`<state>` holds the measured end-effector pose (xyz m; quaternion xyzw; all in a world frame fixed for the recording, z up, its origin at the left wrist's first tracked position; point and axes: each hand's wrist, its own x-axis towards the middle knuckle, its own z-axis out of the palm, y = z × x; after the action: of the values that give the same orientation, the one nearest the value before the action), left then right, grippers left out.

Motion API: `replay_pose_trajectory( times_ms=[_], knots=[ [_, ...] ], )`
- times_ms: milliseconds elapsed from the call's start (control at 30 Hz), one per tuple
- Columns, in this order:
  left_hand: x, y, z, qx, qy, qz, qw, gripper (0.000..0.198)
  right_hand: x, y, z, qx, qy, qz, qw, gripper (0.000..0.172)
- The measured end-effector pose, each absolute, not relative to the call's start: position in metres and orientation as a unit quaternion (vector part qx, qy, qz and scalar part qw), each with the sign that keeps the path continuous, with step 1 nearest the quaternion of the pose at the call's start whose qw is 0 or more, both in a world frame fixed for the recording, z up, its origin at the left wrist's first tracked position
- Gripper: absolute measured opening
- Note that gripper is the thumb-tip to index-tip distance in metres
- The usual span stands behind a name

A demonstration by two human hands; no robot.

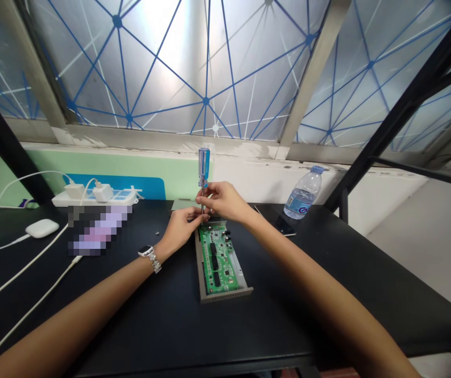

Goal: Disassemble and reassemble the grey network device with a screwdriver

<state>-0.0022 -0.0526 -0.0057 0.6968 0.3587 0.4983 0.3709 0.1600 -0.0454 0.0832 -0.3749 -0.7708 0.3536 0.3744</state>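
A screwdriver (203, 164) with a clear and blue handle stands upright over the far end of a green circuit board (222, 262). The board sits in a shallow metal case (225, 295) on the black table. My right hand (222, 200) is closed, its fingers pinching the screwdriver's shaft below the handle. My left hand (181, 227) is closed too, with thumb and fingertips together low on the shaft at the case's far edge. The screwdriver's tip is hidden behind the left fingers, so what it touches cannot be seen.
A flat metal plate (181, 205) lies behind my hands. To the right are a water bottle (304, 193) and a phone (285, 226). On the left are a power strip (95, 196), a white earbud case (42, 228), cables and a blurred-out object (101, 231). Small screws (157, 233) lie nearby.
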Motion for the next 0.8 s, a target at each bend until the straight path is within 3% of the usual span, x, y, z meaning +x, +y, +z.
replay_pose_trajectory(
  times_ms=[167, 367, 600, 800],
  knots=[
    [-0.004, -0.055, -0.002, 0.696, 0.364, 0.496, 0.37, 0.027, 0.169, -0.039, 0.085, -0.39, -0.773, 0.342, 0.366, 0.015],
    [-0.01, -0.054, 0.0, 0.711, 0.376, 0.499, 0.322, 0.025, 0.172, -0.039, 0.091, -0.38, -0.768, 0.379, 0.35, 0.004],
    [-0.005, -0.057, 0.002, 0.723, 0.343, 0.488, 0.348, 0.028, 0.165, -0.047, 0.095, -0.381, -0.755, 0.428, 0.318, 0.012],
    [-0.002, -0.055, 0.0, 0.7, 0.339, 0.503, 0.378, 0.029, 0.166, -0.04, 0.084, -0.4, -0.783, 0.329, 0.345, 0.012]
  ],
)
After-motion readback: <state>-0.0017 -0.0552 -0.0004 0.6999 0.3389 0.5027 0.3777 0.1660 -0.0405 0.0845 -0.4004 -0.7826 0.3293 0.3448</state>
